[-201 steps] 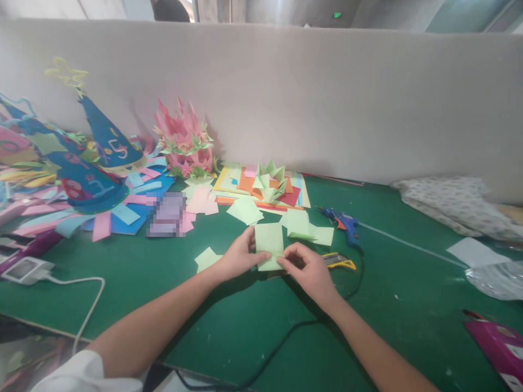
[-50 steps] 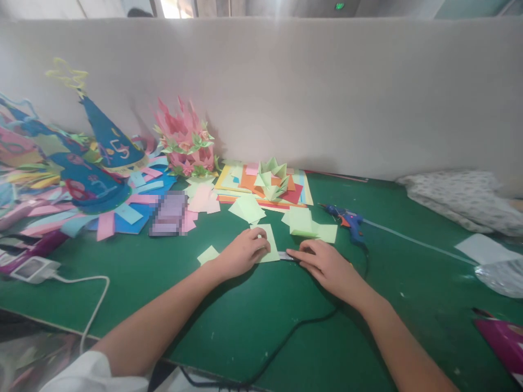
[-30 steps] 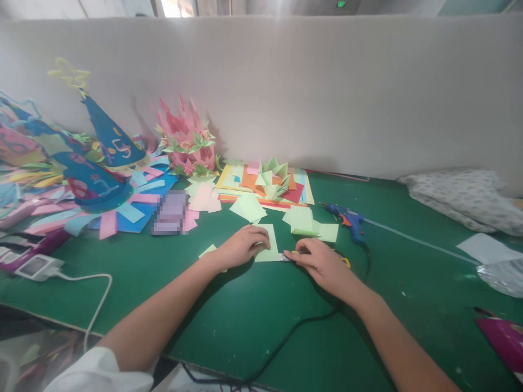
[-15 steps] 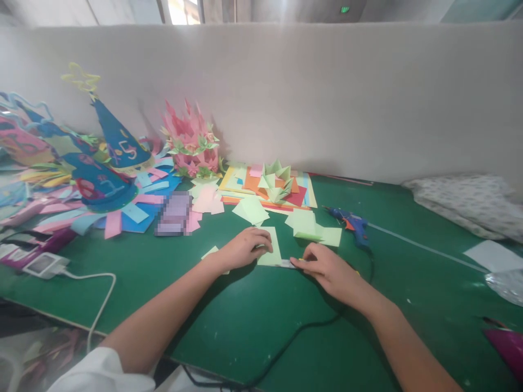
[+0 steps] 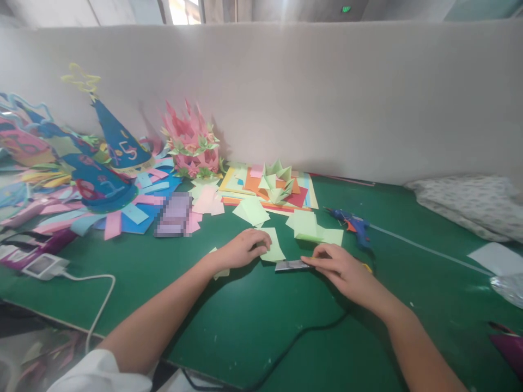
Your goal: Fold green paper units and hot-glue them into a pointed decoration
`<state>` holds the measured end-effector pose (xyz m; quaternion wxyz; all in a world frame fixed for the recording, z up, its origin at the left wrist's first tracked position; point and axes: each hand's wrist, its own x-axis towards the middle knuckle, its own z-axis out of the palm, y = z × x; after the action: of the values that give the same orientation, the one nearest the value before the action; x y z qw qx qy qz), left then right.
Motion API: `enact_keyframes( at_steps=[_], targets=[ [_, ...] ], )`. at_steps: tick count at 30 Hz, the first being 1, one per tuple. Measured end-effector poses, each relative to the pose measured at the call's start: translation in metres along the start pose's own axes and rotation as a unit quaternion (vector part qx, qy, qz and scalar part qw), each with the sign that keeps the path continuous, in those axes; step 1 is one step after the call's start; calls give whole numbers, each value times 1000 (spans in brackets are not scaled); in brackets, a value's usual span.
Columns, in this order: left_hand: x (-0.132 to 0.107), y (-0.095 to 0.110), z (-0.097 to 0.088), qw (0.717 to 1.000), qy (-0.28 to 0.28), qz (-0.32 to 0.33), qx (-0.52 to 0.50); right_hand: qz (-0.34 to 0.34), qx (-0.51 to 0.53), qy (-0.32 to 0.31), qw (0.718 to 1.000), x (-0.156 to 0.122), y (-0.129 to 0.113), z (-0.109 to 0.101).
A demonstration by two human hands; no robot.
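Note:
My left hand [image 5: 244, 248], its fingers curled, holds down the left side of a light green paper sheet [image 5: 274, 247] lying flat on the green table. In my right hand [image 5: 333, 264] is a utility knife [image 5: 292, 265], its silvery blade pointing left and lying low over the tabletop, just below the sheet and apart from it. Part of the knife's yellow handle is hidden under my fingers. Another light green paper piece [image 5: 221, 274] pokes out from beneath my left wrist.
Several green papers [image 5: 251, 211] and a folded green stack [image 5: 306, 224] lie beyond my hands. A blue glue gun [image 5: 354, 224] is at right, its black cord [image 5: 302, 328] crossing the table. Pink folded-paper crown [image 5: 192, 141], blue cone hats [image 5: 118, 136] and a phone-like blurred object [image 5: 174, 214] stand left.
The knife has moved right and slightly toward me, away from the sheet's lower edge, showing more blade. The sheet has turned slightly under my left hand.

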<state>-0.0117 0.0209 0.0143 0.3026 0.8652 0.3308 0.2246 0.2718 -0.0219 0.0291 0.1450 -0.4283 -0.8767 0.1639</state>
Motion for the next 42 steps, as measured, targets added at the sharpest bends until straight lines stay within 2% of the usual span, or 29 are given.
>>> enact_keyframes(
  at_steps=[10,15,22,29,42],
  targets=[
    [-6,-3,-4,999,-39,-9,-19,41,-2,-9,999,-5,7,-3],
    [-6,-4,-4,999,-40,-5,-24,43,-20,11,999,-3,6,-1],
    [-3,-3,-7,998,-36,45,-10,-9,-45,15,999,8,-8,13],
    [-1,-6,-5,998,-24,66,0,-44,-49,8,998,15,-19,23],
    [0,-9,-3,998,-17,53,-5,-53,-29,-17,998,10,-24,13]
  ],
)
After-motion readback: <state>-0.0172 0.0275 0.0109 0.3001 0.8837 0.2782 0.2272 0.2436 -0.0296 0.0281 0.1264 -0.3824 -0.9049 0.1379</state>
